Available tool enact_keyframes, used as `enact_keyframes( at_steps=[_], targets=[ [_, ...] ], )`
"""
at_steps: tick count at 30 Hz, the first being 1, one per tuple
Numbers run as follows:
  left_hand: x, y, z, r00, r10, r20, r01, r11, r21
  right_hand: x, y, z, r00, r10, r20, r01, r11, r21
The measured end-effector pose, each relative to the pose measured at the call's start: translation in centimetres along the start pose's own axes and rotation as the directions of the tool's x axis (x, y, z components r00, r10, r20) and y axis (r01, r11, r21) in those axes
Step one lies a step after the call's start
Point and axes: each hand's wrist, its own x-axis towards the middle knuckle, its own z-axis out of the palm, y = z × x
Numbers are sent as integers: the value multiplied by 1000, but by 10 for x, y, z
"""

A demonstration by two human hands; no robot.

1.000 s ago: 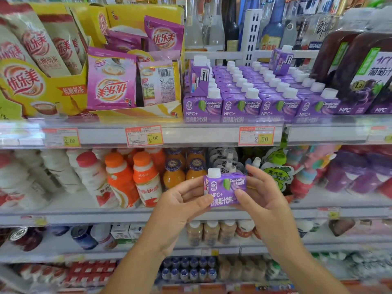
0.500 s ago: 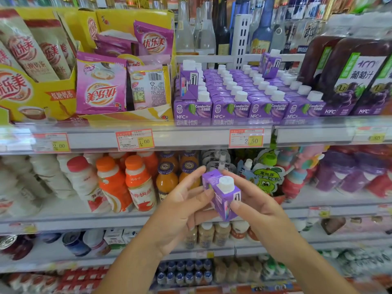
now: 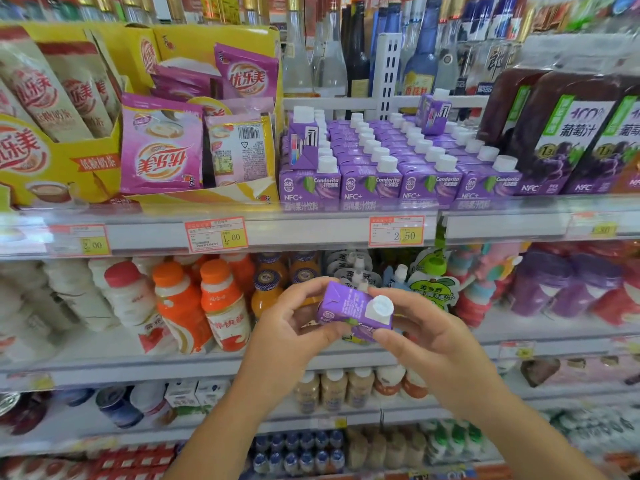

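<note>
Shop shelves (image 3: 311, 233) stocked with drinks across the frame, small purple juice carton (image 3: 349, 308) at lower centre tilted, left hand (image 3: 294, 327) and right hand (image 3: 426, 337) both gripping it, white cap (image 3: 381, 308) facing the camera.

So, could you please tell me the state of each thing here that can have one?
purple juice carton: tipped toward the camera, cap on, held in both grips.
left grip: curled round the carton's left side.
right grip: pinching the carton's cap side.
shelf cartons: upright in rows, caps on.
yellow display box: open-fronted, sachets inside.
orange-capped bottles: upright, capped.
</note>
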Motion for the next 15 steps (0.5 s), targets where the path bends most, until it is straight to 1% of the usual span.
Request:
enact_keyframes(
  at_steps=[3,5,8,9,10,11,12,13,14,15],
  targets=[
    [5,9,-5,999,7,52,-7,1000,7,11,-19,-15,991,32,129,-32,999,-7],
    [12,23,-10,994,28,103,-27,1000,-6,24,-38,-29,976,46,212,-38,998,-44],
    [27,51,-14,981,93,168,-97,995,16,46,-70,-47,970,-11,244,41,992,-119],
    [33,61,-14,977,127,169,-136,990,43,53,-81,-52,972,-37,233,74,986,-151],
    [39,70,-15,974,179,141,-193,977,93,60,-90,-57,976,-69,208,111,975,-193],
    [45,78,-16,965,250,82,-261,951,168,66,-100,-62,980,-95,174,136,961,-243],
    [52,83,-19,941,338,1,-326,907,265,73,-110,-67,982,-122,144,159,943,-292],
    [60,88,-23,895,440,-75,-381,842,383,81,-118,-71,981,-150,123,183,927,-326],
    [69,91,-29,832,542,-120,-411,748,521,90,-126,-76,977,-184,105,209,909,-359],
    [78,94,-35,769,627,-128,-409,635,655,100,-133,-80,975,-209,81,223,888,-401]
  ],
)
